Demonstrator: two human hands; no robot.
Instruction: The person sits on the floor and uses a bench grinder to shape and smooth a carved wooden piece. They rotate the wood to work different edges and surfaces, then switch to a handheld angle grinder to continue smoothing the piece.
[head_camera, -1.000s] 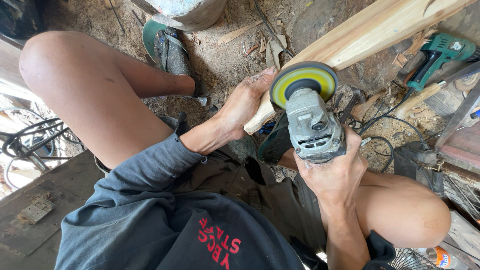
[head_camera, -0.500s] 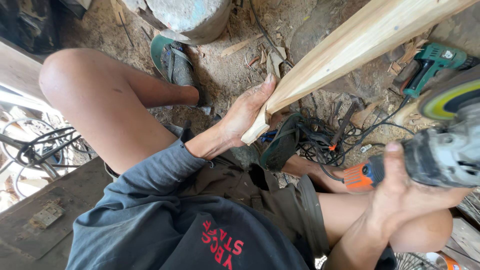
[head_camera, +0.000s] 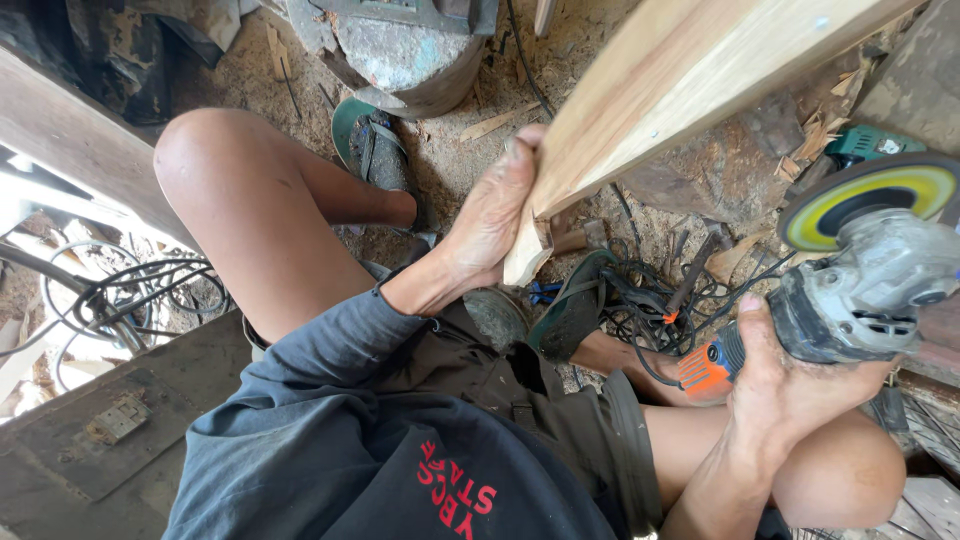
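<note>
My left hand (head_camera: 495, 215) grips the near end of a long pale wooden piece (head_camera: 680, 90) that slants up to the top right. My right hand (head_camera: 790, 385) holds a grey angle grinder (head_camera: 860, 285) by its body at the right edge, its yellow-green disc (head_camera: 870, 200) turned toward me and well apart from the wood. An orange cord collar (head_camera: 705, 368) sticks out of the grinder's rear beside my thumb. I sit with knees apart, in a dark grey long-sleeved shirt and brown shorts.
Black cables (head_camera: 650, 300) tangle on the dirt floor between my legs. A round metal block (head_camera: 420, 50) stands at the top, with a green sandal (head_camera: 375, 150) on my foot below it. A green power tool (head_camera: 865, 145) lies at right. Wire coils (head_camera: 110, 300) sit at left.
My right hand has swung the grinder from the wood's near end out to the right and lowered it. My left hand stays on the wood. The view has shifted closer.
</note>
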